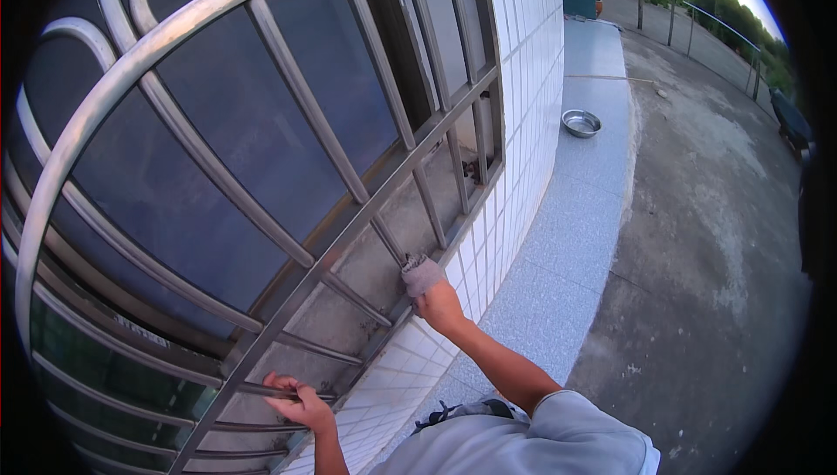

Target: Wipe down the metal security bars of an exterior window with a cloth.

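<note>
My right hand holds a greyish cloth wrapped round the lower end of a metal bar, close to the bottom rail of the window grille. Lower in the view, my left hand grips another short upright bar of the same grille, fingers curled round it. A flat metal crossbar runs above both hands. Behind the bars lie the concrete sill and dark window glass. The cloth hides the part of the bar beneath it.
White wall tiles surround the grille. Below them runs a speckled stone ledge with a metal basin and a thin stick on it. Concrete ground spreads to the right, towards a post fence and trees.
</note>
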The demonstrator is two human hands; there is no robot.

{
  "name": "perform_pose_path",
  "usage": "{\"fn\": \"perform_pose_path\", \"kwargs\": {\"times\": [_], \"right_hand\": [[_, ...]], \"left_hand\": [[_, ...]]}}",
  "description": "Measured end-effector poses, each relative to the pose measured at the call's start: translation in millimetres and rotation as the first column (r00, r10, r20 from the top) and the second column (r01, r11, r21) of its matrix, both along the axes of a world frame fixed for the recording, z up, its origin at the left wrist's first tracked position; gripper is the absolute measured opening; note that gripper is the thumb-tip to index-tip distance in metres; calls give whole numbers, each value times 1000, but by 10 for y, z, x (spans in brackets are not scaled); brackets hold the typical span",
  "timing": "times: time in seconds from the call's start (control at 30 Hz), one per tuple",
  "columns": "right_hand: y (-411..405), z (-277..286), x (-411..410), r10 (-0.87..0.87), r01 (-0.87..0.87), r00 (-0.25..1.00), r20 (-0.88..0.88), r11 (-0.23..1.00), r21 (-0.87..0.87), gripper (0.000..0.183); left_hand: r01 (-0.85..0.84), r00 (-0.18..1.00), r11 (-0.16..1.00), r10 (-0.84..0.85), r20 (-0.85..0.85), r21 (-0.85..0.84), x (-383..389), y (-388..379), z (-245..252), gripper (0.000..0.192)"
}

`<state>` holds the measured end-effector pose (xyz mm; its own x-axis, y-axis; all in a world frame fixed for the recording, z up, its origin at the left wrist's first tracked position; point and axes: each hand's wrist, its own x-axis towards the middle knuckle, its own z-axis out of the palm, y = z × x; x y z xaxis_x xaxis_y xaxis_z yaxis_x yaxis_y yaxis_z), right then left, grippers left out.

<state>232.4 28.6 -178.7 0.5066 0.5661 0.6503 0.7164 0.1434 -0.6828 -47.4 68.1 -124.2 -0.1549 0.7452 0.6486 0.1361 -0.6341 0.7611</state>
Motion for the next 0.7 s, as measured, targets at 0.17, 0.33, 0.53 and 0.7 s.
{"fn": "perform_pose_path", "kwargs": {"times": [0.17,0.33,0.53,0.7], "right_hand": [[-154,-22,213,206,-147,588,-782,978,147,23],[-191,615,538,264,81,500,-824,934,348,23],[442,1206,871,107,38,926,-363,928,369,22],[651,917,1025,-45,69,997,-68,907,416,23]], "left_hand": [[-35,999,999,35,6,-37,11,-5,-15,52],[-24,999,994,27,30,-104,21,-69,72,49],[-40,997,990,49,61,-137,110,-89,92,48],[-100,995,994,100,-4,-47,23,9,-56,51]]}}
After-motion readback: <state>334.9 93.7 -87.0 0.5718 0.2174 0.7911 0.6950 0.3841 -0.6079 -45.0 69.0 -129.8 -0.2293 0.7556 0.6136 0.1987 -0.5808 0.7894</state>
